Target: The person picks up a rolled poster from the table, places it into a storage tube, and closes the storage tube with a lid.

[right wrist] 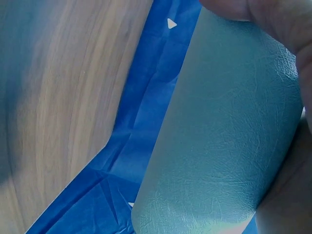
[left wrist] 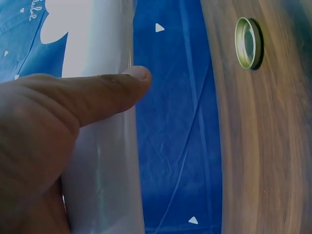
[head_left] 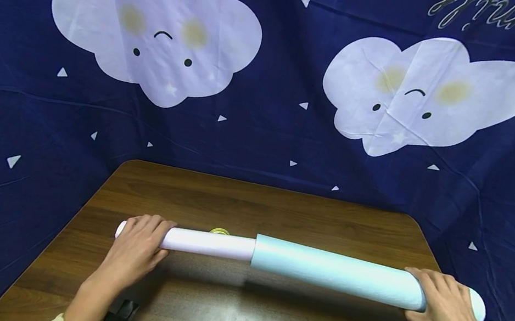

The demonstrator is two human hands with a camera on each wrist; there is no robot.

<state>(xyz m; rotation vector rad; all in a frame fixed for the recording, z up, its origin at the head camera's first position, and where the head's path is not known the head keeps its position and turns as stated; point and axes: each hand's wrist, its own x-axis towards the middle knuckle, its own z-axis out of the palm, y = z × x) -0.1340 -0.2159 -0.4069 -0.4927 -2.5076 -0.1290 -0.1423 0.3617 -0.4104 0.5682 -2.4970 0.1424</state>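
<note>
Both hands hold a long roll across the front of me, its shadow falling on the table below. Its left part is a slim, smooth, pale lavender tube (head_left: 210, 244). The right part is a wider light blue roll (head_left: 340, 273) with a fine leather-like grain, around the tube at mid-length. My left hand (head_left: 140, 240) grips the lavender tube near its left end, the thumb lying along it in the left wrist view. My right hand (head_left: 447, 308) grips the blue roll near its right end, where a white rounded end (head_left: 476, 307) sticks out past the hand.
A small gold-rimmed ring (left wrist: 247, 44) lies on the brown wooden table (head_left: 256, 204), partly behind the tube in the head view. Black straps (head_left: 120, 317) show below each wrist. A dark blue cloth (head_left: 280, 75) with clouds hangs behind the table.
</note>
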